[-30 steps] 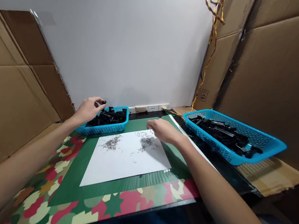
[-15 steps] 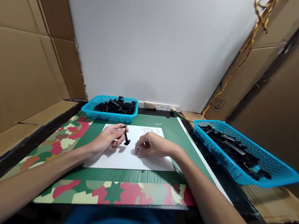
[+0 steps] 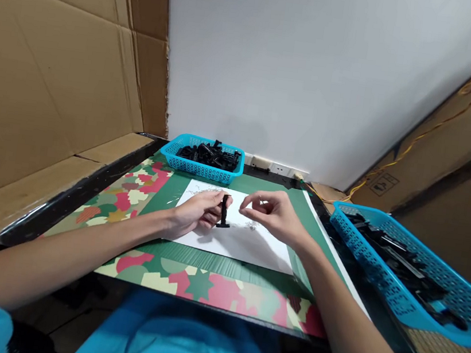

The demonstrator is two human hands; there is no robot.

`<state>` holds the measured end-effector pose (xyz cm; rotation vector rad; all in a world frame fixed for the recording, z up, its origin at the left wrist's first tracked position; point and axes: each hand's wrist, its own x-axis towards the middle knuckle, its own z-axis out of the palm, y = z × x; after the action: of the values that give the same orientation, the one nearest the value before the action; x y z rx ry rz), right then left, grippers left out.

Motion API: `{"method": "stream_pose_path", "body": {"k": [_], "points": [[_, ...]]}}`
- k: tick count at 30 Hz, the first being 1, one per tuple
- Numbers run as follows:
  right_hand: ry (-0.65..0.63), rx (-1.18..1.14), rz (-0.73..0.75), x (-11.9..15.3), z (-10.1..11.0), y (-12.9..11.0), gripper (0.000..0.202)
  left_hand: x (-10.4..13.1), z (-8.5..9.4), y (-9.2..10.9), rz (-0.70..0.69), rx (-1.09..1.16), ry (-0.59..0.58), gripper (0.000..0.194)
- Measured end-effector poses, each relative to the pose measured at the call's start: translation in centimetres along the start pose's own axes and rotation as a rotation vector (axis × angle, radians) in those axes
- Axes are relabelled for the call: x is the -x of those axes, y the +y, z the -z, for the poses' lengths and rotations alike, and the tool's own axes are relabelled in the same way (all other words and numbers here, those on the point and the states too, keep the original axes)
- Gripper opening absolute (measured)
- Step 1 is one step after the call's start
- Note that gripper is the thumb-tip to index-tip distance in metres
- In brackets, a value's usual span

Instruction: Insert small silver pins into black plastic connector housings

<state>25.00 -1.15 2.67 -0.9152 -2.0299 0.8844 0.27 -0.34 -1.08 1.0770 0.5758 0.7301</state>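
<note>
Dead centre over the white sheet [image 3: 232,248], it's the black part [image 3: 224,212] we're watching, upright, its wide foot at the bottom, up off the paper. Round at nine o'clock from it, the left hand [image 3: 198,215] has it: a firm grip, thumb and fingers closed about the upper end. Across at three o'clock, the right hand [image 3: 276,214] hangs over the sheet, clear of the part, thumb and forefinger nearly meeting, a very narrow grip; whether something tiny sits between those tips, I cannot tell.

Just below that hand, at four o'clock, a small heap of fine bits [image 3: 251,225] lies on the paper, and at eleven another scatter [image 3: 211,190] shows behind the left hand. Under the sheet spreads the green mat [image 3: 207,259], with a camouflage-patterned border [image 3: 207,288] at six o'clock, all on the black counter [image 3: 128,162].

Further out now! Eleven o'clock, a blue basket [image 3: 199,170] heaped with black pieces [image 3: 212,155]. Between three and four, a longer blue basket [image 3: 371,264], plenty of black pieces [image 3: 398,256] in that one too. Sockets [image 3: 280,169] line the foot of the white wall [image 3: 291,80] at two o'clock, a yellow-and-red twisted cable [image 3: 437,126] climbs beyond them, and brown cardboard [image 3: 60,55] stands at ten.
</note>
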Motion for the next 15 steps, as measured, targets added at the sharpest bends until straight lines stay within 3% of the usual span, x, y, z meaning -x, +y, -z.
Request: {"method": "stream_pose_path", "body": {"k": [3,6,15], "points": [[0.110,-0.043,0.005,-0.06,-0.34,-0.10,0.027,0.15,-0.39,-0.06,-0.001,0.065,-0.021,0.040],[0.139,-0.102,-0.010,-0.13,-0.61,-0.12,0.030,0.00,-0.43,-0.27,-0.034,0.058,-0.021,0.042],[0.129,-0.183,-0.067,-0.17,-1.10,-0.56,0.025,-0.10,-0.57,-0.29,-0.244,-0.273,0.000,0.038]]}}
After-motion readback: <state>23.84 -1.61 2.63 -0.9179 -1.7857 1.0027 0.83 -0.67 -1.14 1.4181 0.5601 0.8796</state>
